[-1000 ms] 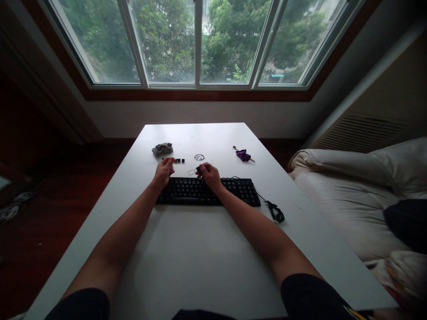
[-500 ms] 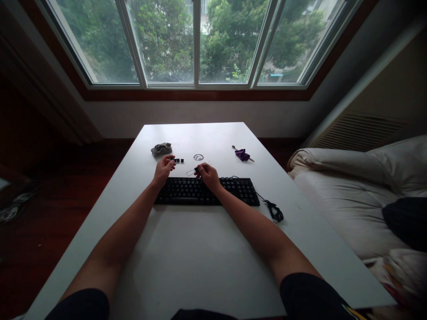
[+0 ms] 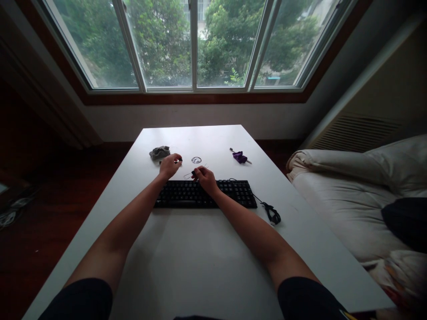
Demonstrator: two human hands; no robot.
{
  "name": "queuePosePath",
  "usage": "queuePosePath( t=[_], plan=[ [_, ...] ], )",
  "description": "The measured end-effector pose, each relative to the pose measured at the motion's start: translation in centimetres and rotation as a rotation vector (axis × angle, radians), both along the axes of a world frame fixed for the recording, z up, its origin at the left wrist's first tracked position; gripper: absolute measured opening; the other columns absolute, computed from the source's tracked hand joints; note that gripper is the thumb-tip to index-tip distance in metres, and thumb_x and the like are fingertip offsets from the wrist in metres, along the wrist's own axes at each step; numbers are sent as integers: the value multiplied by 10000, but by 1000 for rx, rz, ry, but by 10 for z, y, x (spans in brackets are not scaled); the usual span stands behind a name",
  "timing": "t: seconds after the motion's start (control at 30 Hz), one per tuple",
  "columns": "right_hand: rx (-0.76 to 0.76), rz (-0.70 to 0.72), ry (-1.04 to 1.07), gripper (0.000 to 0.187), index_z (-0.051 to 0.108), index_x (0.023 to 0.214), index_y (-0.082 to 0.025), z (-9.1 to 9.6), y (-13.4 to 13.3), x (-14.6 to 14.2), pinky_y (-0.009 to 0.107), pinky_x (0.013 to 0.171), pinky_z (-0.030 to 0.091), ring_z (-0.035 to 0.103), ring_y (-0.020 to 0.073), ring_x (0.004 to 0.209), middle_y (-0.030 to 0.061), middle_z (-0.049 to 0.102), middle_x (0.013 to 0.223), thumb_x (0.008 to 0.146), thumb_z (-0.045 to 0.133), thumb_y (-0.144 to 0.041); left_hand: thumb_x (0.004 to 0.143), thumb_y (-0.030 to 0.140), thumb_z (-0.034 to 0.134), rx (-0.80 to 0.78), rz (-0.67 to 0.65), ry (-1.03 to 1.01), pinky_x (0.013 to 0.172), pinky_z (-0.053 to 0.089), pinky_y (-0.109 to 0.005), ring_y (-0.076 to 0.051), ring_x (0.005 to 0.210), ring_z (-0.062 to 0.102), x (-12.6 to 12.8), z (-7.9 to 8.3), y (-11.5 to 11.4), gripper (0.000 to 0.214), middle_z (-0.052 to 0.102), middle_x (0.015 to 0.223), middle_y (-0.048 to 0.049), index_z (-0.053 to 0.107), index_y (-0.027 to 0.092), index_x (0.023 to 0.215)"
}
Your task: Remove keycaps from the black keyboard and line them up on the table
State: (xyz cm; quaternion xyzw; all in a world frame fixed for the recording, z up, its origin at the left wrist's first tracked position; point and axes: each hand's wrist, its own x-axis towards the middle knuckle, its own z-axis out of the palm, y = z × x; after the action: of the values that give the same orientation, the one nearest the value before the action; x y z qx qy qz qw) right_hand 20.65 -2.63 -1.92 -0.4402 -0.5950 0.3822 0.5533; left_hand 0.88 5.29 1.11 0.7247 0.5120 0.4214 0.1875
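A black keyboard [image 3: 230, 193] lies across the middle of the white table [image 3: 200, 262]. My left hand [image 3: 169, 165] hovers just past the keyboard's far left corner, fingers pinched together over small black keycaps that it mostly hides. My right hand [image 3: 204, 178] rests over the keyboard's far edge, fingers closed on a thin wire keycap puller [image 3: 187, 175] with a dark keycap at its tip. Both forearms stretch out over the table toward the keyboard.
A crumpled grey cloth [image 3: 159, 153] sits far left, a small round ring-like item [image 3: 196, 160] beyond the keyboard, a purple tool [image 3: 239, 156] to the far right. The keyboard's cable [image 3: 271, 214] coils at the right. A bed [image 3: 360, 200] stands right of the table.
My left hand has shifted right and forward over the loose keycaps, hiding them. My right hand has moved slightly left with the puller. The camera has tilted a little.
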Motion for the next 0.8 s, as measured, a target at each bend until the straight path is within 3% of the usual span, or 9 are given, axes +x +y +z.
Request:
queuePosePath(
  t=[0.1, 0.27, 0.53, 0.8],
  plan=[
    [-10, 11, 8, 397, 599, 839, -209, 1, -1, 0, 257, 573, 515, 671, 158, 566, 24, 711, 684, 884, 533, -598, 740, 209, 696, 82, -16, 248, 913, 387, -422, -306, 1002, 532, 7, -7, 16, 154, 658, 1007, -108, 733, 220, 889],
    [-7, 9, 0, 400, 599, 843, -211, 3, -3, 1, 264, 584, 526, 672, 162, 572, 25, 709, 682, 885, 528, -602, 706, 195, 704, 40, 1, 434, 938, 362, -459, -348, 1086, 479, 15, -21, 35, 168, 637, 1051, -120, 749, 233, 863],
    [-11, 12, 3, 389, 602, 830, -215, 3, -3, 0, 275, 617, 541, 671, 159, 578, 29, 723, 716, 883, 538, -595, 634, 202, 756, -50, -17, 403, 958, 338, -448, -350, 1115, 457, 14, -33, 57, 196, 625, 1030, -116, 749, 238, 827],
    [-10, 12, 2, 385, 606, 841, -212, 3, -3, 0, 269, 614, 541, 677, 157, 579, 28, 722, 710, 888, 535, -588, 672, 253, 734, -80, -14, 431, 948, 364, -425, -320, 1066, 488, 8, -41, 65, 260, 625, 1054, -116, 747, 234, 931]
  ],
)
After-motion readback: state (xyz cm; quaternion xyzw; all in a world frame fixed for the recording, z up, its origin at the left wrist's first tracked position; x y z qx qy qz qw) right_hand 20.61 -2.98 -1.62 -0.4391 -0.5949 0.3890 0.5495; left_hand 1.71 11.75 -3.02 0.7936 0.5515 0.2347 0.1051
